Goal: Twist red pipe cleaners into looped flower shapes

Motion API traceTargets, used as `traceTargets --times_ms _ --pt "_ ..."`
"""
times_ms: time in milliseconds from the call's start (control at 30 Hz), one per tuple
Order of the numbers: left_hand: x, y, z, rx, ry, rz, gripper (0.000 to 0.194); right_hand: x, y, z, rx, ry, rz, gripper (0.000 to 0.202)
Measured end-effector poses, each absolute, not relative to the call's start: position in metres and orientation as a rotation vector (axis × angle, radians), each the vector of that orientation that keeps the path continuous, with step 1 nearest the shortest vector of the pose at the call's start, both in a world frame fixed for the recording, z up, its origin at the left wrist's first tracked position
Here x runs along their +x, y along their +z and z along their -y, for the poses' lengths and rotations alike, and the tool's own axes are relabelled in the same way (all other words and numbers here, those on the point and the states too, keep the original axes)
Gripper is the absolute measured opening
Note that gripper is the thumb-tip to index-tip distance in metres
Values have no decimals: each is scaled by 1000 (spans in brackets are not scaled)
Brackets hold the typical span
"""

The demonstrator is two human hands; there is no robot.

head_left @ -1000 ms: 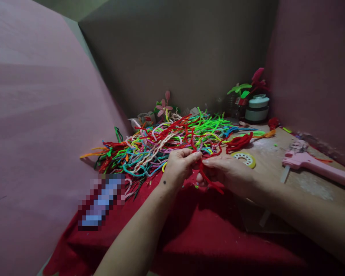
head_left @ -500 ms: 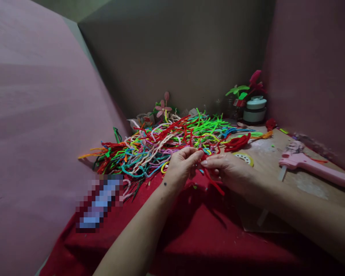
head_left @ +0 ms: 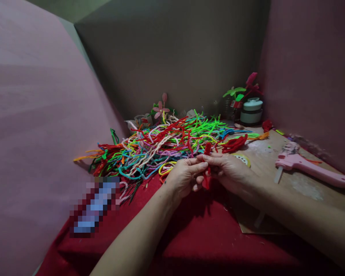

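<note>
A red pipe cleaner piece [head_left: 207, 148] stands up between my two hands, with a red strand hanging below the fingertips. My left hand [head_left: 186, 174] pinches it from the left. From the right, my right hand [head_left: 228, 167] pinches the same piece, its thumb close to the left one. The fingers cover the middle of the red piece, so its full shape is hidden. Just beyond the hands lies a large tangled heap of coloured pipe cleaners [head_left: 161, 143]. A bundle of red pipe cleaners [head_left: 235, 144] rests at its right end.
A pink glue gun [head_left: 313, 165] with a glue stick lies on a board [head_left: 307, 188] at right. A yellow tape roll [head_left: 244, 160] sits beside my right hand. Pipe-cleaner flowers [head_left: 161, 110] and a lidded jar [head_left: 251, 112] stand behind. A pixelated blue item [head_left: 96, 205] lies left on the red cloth [head_left: 189, 237].
The red piece has turned more upright, and its lower strand, which pointed down to the right, now hangs straight down. The hands are slightly lower, and the view has shifted a little.
</note>
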State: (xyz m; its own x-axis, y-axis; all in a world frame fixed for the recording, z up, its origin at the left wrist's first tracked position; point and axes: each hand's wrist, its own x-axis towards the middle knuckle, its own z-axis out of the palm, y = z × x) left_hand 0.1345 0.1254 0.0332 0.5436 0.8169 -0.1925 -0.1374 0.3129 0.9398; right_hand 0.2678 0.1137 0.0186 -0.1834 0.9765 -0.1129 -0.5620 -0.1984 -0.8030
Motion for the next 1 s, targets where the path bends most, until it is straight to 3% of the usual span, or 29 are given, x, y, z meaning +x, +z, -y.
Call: traceTargets --times_ms 667,1000 --pt "134 37 -124 1298 781 -975 25 271 16 -119 -753 1579 861 17" --pt "129 37 -126 1264 527 -926 22 268 16 -114 -933 1450 902 26"
